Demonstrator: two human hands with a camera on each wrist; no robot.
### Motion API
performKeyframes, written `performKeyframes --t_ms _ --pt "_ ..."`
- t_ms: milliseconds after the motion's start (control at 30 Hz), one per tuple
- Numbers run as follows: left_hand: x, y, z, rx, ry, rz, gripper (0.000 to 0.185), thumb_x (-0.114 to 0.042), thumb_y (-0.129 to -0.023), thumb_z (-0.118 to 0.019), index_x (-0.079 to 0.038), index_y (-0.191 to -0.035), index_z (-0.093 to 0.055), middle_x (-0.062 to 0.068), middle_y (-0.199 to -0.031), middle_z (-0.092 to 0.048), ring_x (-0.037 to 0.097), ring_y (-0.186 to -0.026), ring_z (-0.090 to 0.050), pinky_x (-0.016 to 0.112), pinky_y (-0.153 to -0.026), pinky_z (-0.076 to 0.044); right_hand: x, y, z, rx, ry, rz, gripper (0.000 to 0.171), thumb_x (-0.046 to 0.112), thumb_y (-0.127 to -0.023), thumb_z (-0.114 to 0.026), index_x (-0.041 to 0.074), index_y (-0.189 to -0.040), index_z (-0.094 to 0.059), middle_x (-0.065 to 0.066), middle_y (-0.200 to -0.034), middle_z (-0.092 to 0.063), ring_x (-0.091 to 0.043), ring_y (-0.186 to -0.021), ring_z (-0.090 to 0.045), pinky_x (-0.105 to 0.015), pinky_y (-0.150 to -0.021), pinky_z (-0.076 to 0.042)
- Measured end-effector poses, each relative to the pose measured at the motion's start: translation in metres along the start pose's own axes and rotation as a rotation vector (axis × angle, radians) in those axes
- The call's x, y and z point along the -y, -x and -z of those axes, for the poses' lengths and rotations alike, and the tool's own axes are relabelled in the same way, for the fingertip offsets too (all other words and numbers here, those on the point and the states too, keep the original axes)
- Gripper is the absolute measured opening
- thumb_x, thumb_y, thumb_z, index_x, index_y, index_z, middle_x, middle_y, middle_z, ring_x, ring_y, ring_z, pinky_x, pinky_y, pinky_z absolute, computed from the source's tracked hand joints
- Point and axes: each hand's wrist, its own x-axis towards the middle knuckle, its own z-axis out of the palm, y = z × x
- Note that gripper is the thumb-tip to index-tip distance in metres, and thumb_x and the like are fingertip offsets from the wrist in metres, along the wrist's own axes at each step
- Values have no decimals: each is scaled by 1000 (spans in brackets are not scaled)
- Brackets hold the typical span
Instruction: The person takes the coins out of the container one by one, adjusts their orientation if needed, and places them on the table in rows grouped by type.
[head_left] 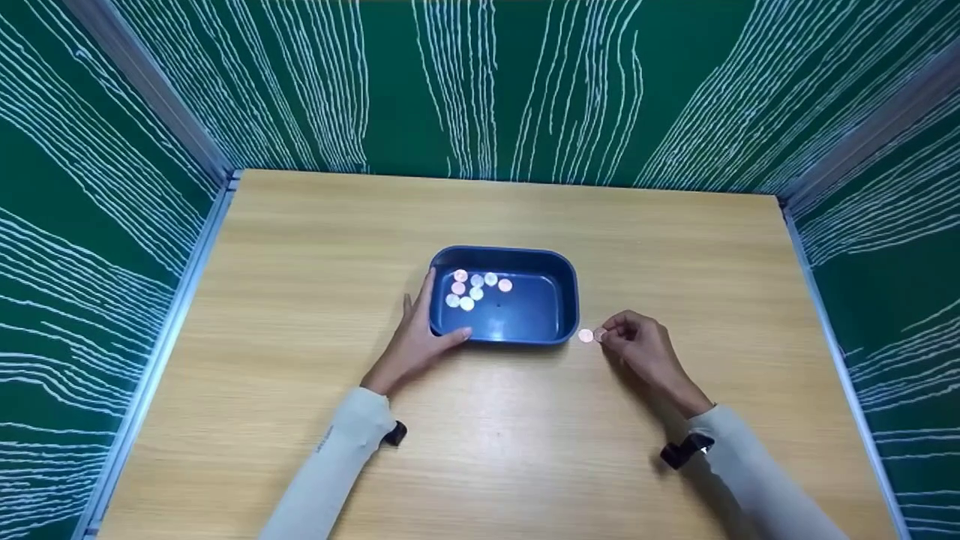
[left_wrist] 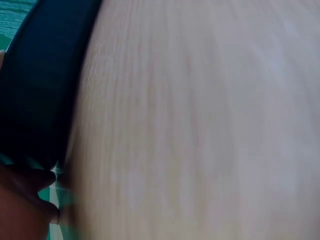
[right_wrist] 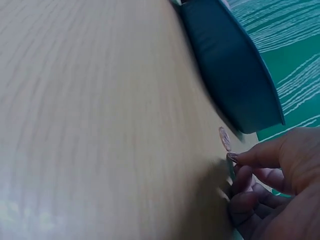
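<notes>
A blue plastic tray stands on the table with several copper and silver coins lying in its left half. My left hand holds the tray's near left corner, thumb on the front rim and fingers along the left side. Just off the tray's near right corner, my right hand pinches a coin between thumb and fingers. Beside that coin, a copper coin lies flat on the table. In the left wrist view, the tray's dark wall shows beside part of the hand.
The light wooden table reaches back to green walls with white wavy lines. Metal frame edges run along the sides. Each wrist carries a black strap.
</notes>
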Motion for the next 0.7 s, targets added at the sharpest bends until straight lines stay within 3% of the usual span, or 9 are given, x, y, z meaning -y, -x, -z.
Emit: performKeyframes --t_ms 233,367,600,700 --pt "-2 2 0 -10 -2 -2 123 -50 -92 -88 -43 -178 0 2 -186 -6 55 -165 11 80 -126 -10 0 3 -5 -62 97 43 7 -3 -96 -76 -3 -103 -76 -13 -91 -72 -17 -75 -62 -17 -59 -49" --pt "-4 2 0 -11 2 -6 123 -50 -92 -88 -43 -178 0 2 -186 -7 54 -165 10 79 -127 -10 1 1 -4 -67 157 70 8 -6 -95 -75 -2 -102 -78 -11 -91 -72 -20 -83 -62 -17 -70 -46" --pt "-3 3 -1 -11 2 7 123 -51 -92 -88 -47 -177 0 2 -186 -6 52 -166 11 79 -127 -10 18 -3 6 -42 122 72 10 -1 -101 -72 -4 -109 -77 -15 -95 -74 -20 -78 -65 -19 -62 -52" --pt "-2 3 -1 -14 10 -4 123 -49 -92 -88 -46 -177 0 4 -186 -6 52 -166 11 79 -127 -8 31 -7 12 -68 112 114 12 0 -101 -72 -4 -111 -78 -16 -98 -75 -20 -84 -65 -17 -68 -51"
